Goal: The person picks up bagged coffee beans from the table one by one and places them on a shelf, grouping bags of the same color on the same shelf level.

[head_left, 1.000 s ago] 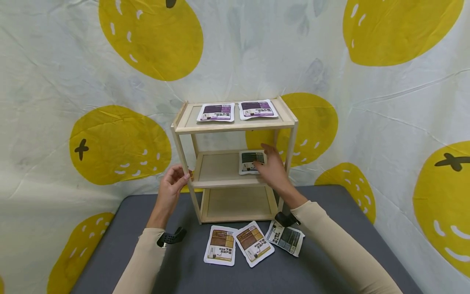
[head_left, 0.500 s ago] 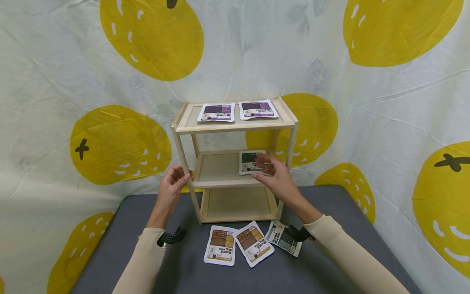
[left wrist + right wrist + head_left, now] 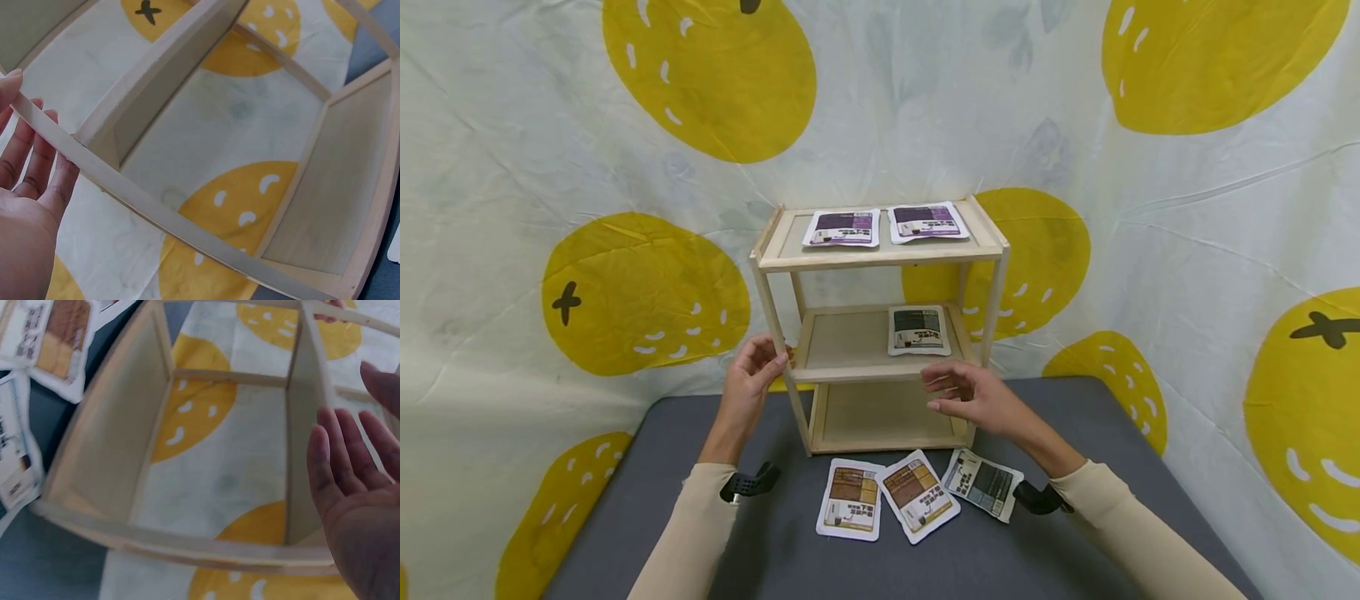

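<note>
L hand (image 3: 751, 377) rests w/ straight fingers (image 3: 37, 164) against the front left post of the wooden shelf (image 3: 880, 254), gripping nothing. R hand (image 3: 972, 396) hovers open & empty in front of the shelf, just below the green packet (image 3: 917, 330), which lies flat on the middle level, right side.

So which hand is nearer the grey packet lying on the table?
Right. The right hand hovers open just above and behind the grey packet; the left hand rests on the shelf's left post, far to the left.
</note>
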